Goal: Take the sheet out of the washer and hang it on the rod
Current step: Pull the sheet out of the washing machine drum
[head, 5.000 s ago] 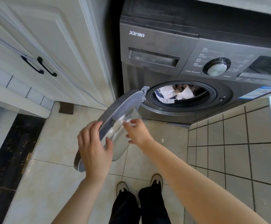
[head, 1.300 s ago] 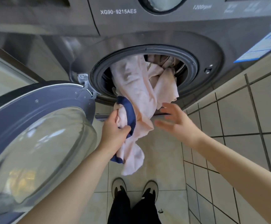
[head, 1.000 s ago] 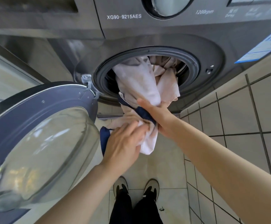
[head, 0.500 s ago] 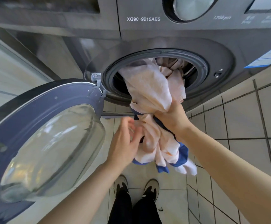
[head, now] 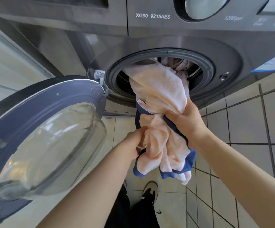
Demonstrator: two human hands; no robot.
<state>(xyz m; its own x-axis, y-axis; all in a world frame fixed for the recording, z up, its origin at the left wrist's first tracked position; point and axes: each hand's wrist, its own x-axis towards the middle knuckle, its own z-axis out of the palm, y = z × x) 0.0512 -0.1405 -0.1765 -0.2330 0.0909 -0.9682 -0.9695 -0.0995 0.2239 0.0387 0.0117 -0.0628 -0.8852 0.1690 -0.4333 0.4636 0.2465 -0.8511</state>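
Two hands, left hand (head: 131,143), right hand (head: 185,120), grip one sheet (head: 159,89)

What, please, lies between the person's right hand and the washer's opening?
In the head view, only a stretch of the peach sheet lies there, running from the right hand that grips it up into the washer's opening.

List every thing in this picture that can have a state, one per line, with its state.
Washer door: swung wide open, to the left.
Sheet: partly out; top inside the drum, bunched end hanging above the floor.
Left-hand grip: holds the sheet's bunched lower part.
Right-hand grip: holds the sheet higher up.
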